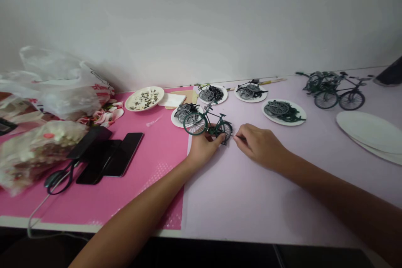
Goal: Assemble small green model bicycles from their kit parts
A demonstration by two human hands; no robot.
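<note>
A small dark green model bicycle (211,124) is held upright over the light purple sheet, its front wheel to the left. My left hand (204,145) is closed around its lower frame near the rear wheel, with the thumb over that wheel. Just right of the rear wheel, my right hand (256,140) pinches a thin dark piece pointing at the bicycle; its kind is too small to tell. Behind the bicycle, partly covered by it, a white plate (177,122) bears grey wheels and dark parts.
More plates (300,122) of wheels and frame parts stand along the back. Assembled model bicycles (341,92) are at the back right, above stacked white plates (370,130). On the pink left side lie phones (124,155), plastic bags (59,83) and a bowl of small pieces (133,106).
</note>
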